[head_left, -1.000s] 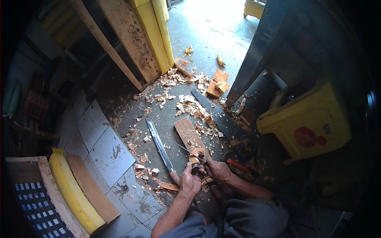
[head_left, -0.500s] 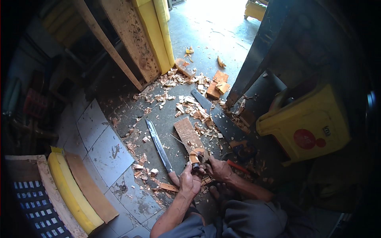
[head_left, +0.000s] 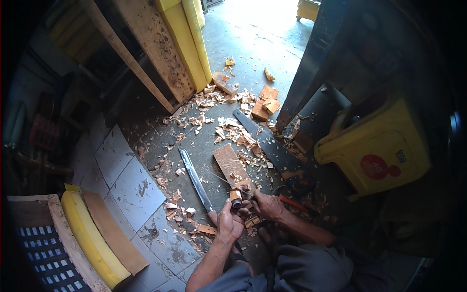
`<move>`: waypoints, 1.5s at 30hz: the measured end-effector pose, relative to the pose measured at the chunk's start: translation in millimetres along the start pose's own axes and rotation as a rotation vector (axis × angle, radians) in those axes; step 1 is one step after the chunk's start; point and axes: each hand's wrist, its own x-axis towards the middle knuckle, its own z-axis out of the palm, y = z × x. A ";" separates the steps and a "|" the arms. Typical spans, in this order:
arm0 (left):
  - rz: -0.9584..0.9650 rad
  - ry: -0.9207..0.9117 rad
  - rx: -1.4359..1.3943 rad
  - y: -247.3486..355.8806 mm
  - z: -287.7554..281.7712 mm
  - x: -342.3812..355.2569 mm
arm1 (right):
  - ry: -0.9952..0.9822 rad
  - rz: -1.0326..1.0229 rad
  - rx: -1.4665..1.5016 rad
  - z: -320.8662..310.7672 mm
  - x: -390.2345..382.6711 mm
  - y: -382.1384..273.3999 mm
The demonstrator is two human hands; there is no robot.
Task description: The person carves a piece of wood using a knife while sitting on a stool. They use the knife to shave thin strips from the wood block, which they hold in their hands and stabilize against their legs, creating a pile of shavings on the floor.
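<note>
Between my hands is a small carved wooden piece (head_left: pixel 236 196) with a dark round end facing me. My left hand (head_left: pixel 230 225) is closed around its lower part. A thin, straight metal tool (head_left: pixel 221 178) crosses the wooden piece, and my right hand (head_left: pixel 268 205) grips its near end; its exact kind is too small to tell. A flat wooden board (head_left: pixel 229 162) lies on the floor just beyond the piece. To the left rests a long machete (head_left: pixel 195 179) with a wooden handle, its handle end close to my left hand.
A handsaw (head_left: pixel 272 147) lies among wood shavings (head_left: pixel 209 97) right of the board, beside an orange-red handle (head_left: pixel 293 203). Wood blocks (head_left: pixel 265 106) sit farther off. A yellow plastic stool (head_left: pixel 374 151) lies at right; a slatted blue crate (head_left: pixel 46 248) and yellow padded piece (head_left: pixel 92 238) stand lower left.
The wooden piece and my left hand have shifted slightly, and the thin tool's far end sits a little lower and farther left. Both hands keep their grips.
</note>
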 end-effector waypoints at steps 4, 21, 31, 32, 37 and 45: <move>0.212 0.021 0.316 7.2 -7.0 -5.0 | -0.124 0.152 0.172 -5.6 9.5 -2.3; 0.900 0.155 1.516 37.7 14.4 -4.2 | 0.060 0.082 0.212 -2.9 8.5 -23.7; 0.978 0.185 1.598 34.9 22.9 -1.8 | 0.211 -0.040 0.320 -16.5 -9.2 -28.9; 0.903 0.168 1.514 34.2 23.2 -1.2 | 0.304 -0.120 0.432 -17.4 -11.2 -27.8; 0.989 0.167 1.583 35.6 26.6 1.4 | 0.077 -0.048 0.197 -21.1 -15.7 -26.4; 0.953 0.159 1.573 36.4 38.0 -1.7 | 0.101 0.020 0.286 -21.5 -8.6 -24.1</move>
